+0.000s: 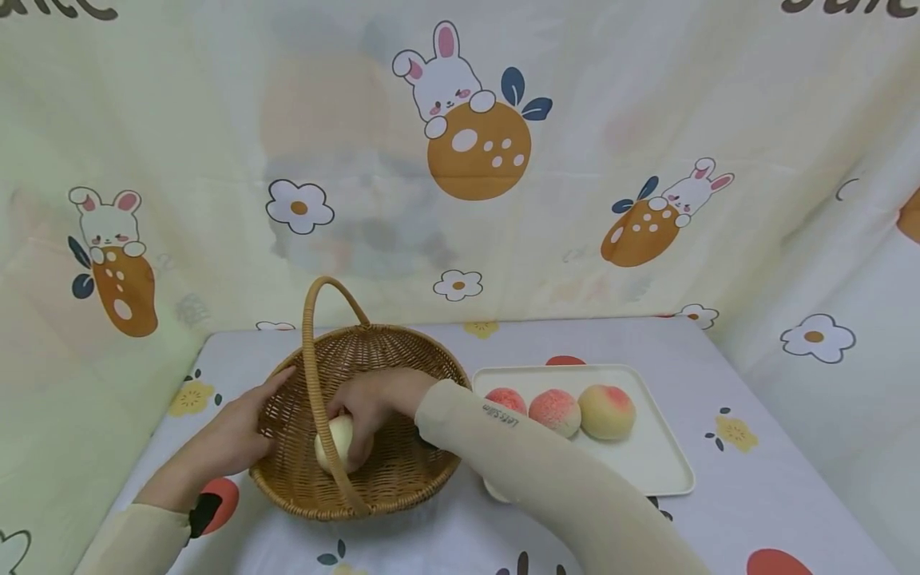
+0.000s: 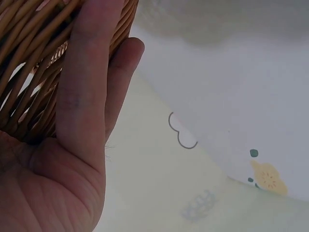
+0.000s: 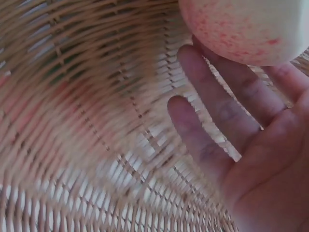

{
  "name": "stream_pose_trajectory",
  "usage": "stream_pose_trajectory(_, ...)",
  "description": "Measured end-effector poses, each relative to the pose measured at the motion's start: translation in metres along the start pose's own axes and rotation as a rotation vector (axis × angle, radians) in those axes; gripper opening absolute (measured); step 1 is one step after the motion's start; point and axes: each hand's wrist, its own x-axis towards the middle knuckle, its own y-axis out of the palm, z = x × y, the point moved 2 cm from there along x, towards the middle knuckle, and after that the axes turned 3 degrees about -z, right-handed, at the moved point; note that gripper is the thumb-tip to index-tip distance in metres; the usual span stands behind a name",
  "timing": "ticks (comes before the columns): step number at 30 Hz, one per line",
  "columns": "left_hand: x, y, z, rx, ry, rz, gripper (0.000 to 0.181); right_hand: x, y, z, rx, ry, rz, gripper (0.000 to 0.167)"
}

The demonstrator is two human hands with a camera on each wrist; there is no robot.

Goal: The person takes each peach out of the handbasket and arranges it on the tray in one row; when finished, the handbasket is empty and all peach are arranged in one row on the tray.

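Observation:
A brown wicker basket (image 1: 402, 499) with an arched handle (image 1: 311, 335) stands left of the middle of the table. Inside it, my right hand (image 1: 370, 407) grips a pale peach (image 1: 338, 443) low in the bowl, behind the handle. The right wrist view shows pink speckles on this peach (image 3: 241, 34) and the outer fingers stretched out below it. My left hand (image 1: 233, 435) rests against the basket's left side, thumb and forefinger at the rim. In the left wrist view its nearly straight fingers (image 2: 84, 92) lie along the woven wall (image 2: 29, 67).
Right of the basket is a white rectangular tray (image 1: 650, 463) bearing a red peach (image 1: 506, 399), a speckled pink peach (image 1: 555, 411) and a yellow peach with a red blush (image 1: 607, 414). My right sleeve (image 1: 546, 467) crosses its near left part. A patterned curtain (image 1: 374, 255) hangs behind the table.

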Motion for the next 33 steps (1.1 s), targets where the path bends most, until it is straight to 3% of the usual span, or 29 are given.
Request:
stream_pose_trajectory(7, -0.001, 0.000, 0.000, 0.026, 0.009, -0.010, 0.100, -0.030, -0.032, -0.012, 0.185, -0.097, -0.049, 0.054)
stream_pose_trajectory(15, -0.002, 0.001, 0.001, 0.020, 0.014, -0.011, 0.099, -0.089, -0.060, -0.047, 0.490, -0.232, -0.227, 0.067)
stream_pose_trajectory(22, -0.001, 0.000, 0.002, 0.029, 0.017, -0.012, 0.100, -0.139, -0.068, -0.078, 0.659, -0.314, -0.398, 0.070)
stream_pose_trajectory(26, -0.001, -0.001, 0.000, 0.047, 0.019, -0.016, 0.098, -0.161, -0.068, -0.094, 0.744, -0.309, -0.460, 0.068)
stream_pose_trajectory(33, -0.002, -0.001, -0.001, 0.032, 0.007, 0.000, 0.099, -0.203, -0.054, -0.132, 0.823, -0.203, -0.521, 0.068)
